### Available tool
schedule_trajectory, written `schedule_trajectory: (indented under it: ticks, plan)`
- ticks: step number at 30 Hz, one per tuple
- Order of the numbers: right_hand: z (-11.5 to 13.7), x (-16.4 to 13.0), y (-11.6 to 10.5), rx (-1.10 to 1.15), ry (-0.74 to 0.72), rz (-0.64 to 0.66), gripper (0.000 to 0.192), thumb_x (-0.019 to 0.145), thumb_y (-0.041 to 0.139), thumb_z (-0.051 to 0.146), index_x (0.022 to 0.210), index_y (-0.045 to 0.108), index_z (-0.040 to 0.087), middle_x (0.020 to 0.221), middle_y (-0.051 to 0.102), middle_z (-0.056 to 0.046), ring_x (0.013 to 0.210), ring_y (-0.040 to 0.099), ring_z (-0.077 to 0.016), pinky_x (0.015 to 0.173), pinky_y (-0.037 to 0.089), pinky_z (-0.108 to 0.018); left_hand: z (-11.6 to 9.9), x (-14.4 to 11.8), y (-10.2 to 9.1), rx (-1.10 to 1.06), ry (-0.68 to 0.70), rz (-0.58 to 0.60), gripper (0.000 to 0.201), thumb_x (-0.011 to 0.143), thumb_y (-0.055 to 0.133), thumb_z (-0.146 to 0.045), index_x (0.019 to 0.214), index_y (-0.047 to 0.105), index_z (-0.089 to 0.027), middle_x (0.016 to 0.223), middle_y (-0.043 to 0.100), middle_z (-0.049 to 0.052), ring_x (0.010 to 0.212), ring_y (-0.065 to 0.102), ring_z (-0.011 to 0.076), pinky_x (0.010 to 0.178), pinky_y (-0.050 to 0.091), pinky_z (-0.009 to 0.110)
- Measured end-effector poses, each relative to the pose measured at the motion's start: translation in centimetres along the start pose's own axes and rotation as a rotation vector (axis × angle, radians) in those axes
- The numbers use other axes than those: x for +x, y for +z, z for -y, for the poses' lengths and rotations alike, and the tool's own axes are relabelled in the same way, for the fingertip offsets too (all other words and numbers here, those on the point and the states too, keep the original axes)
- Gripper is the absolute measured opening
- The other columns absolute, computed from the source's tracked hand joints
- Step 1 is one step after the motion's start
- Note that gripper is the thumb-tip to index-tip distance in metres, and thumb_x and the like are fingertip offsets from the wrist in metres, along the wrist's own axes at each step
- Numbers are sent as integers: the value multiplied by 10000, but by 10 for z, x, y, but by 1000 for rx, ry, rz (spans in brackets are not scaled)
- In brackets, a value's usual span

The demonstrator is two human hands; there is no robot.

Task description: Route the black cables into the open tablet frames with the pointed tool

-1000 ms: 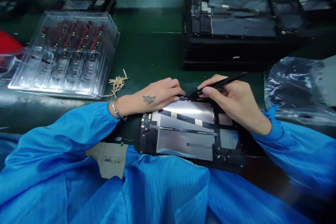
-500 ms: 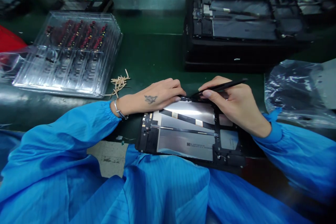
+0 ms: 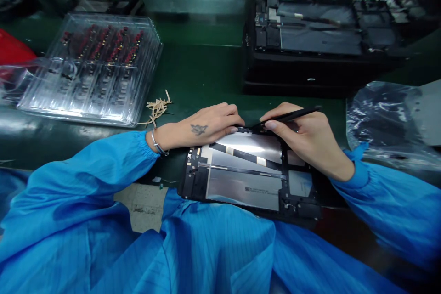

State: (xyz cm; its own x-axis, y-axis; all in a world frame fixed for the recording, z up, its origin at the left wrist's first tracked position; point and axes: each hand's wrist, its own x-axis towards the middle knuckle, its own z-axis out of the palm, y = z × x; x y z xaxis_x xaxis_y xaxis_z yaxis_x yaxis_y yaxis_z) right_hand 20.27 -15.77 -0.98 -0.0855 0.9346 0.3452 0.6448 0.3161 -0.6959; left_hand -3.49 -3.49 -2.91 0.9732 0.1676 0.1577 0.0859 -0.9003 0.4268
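- Your blue sleeves point(image 3: 86, 211) fill the near part of the view. The cloth is smooth with thin stripes.
- The open tablet point(image 3: 246, 174) lies flat at the near edge of the dark green table point(image 3: 200, 73), just in front of you. It is a black frame with shiny grey plates inside.
- Your left hand point(image 3: 203, 126) rests on the tablet's far edge, fingers curled close and pressing down.
- Your right hand point(image 3: 305, 138) pinches a thin black tool point(image 3: 289, 115). Its tip touches the tablet's far edge, right by your left fingertips.
- Small tan strips point(image 3: 156, 108) lie in a little pile near your left hand.
- A crinkly clear bag point(image 3: 386, 119) sits to the right.
- Clear plastic trays point(image 3: 93, 69) with small red parts sit far left.
- A black stack point(image 3: 310, 46) with another open tablet on top sits far right.
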Motion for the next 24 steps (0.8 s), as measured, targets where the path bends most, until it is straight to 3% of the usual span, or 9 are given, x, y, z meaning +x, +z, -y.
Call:
schedule_trajectory:
  ticks: [4, 15, 24]
  plan:
    - [0, 0, 1, 32, 5, -12, 142, 988, 665, 348, 954, 755, 244, 961, 755, -18, 807, 707, -172, 659, 528, -300, -1, 0, -1, 1, -4, 0, 421, 1123, 327, -389, 1271, 635, -144, 1125, 624, 119, 1026, 564, 228, 911, 456, 349]
    - [1, 0, 1, 32, -2, 3, 149, 981, 672, 365, 940, 762, 254, 949, 755, -23, 830, 712, -192, 695, 541, -315, -1, 2, -2, 23, 18, -3, 397, 1120, 336, -360, 1269, 631, -140, 1108, 623, 114, 987, 562, 224, 882, 445, 331]
    - [0, -1, 2, 56, 101, -32, 205, 974, 676, 406, 950, 763, 222, 958, 748, -32, 822, 727, -175, 682, 560, -278, 3, 2, 1, 39, 10, -9, 364, 1118, 357, -346, 1269, 629, -157, 1123, 621, 104, 1001, 572, 223, 897, 461, 337]
